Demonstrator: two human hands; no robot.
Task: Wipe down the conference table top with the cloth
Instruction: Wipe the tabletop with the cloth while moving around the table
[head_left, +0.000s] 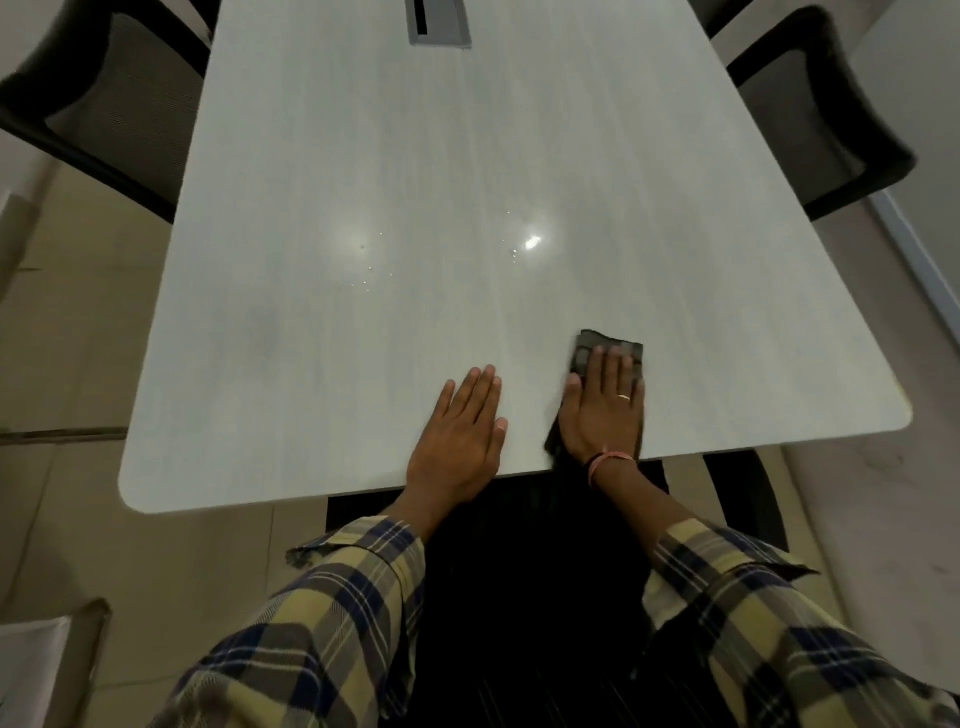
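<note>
The pale wood-grain conference table (441, 156) stretches away from me, its rounded near edge just in front of my body. A dark folded cloth (597, 345) lies flat on the table near that edge, right of centre. My right hand (605, 410) presses down on it with straight fingers, covering most of it; only its far end and a strip at the left show. My left hand (460, 436) rests flat on the bare table beside it, palm down, holding nothing. A few small droplets (371, 270) glint on the surface further out.
A grey cable hatch (440, 23) is set into the table's far middle. Black mesh chairs stand at the far left (104, 98) and far right (810, 104). Another dark chair (743, 499) sits tucked under the near edge. Tiled floor surrounds the table.
</note>
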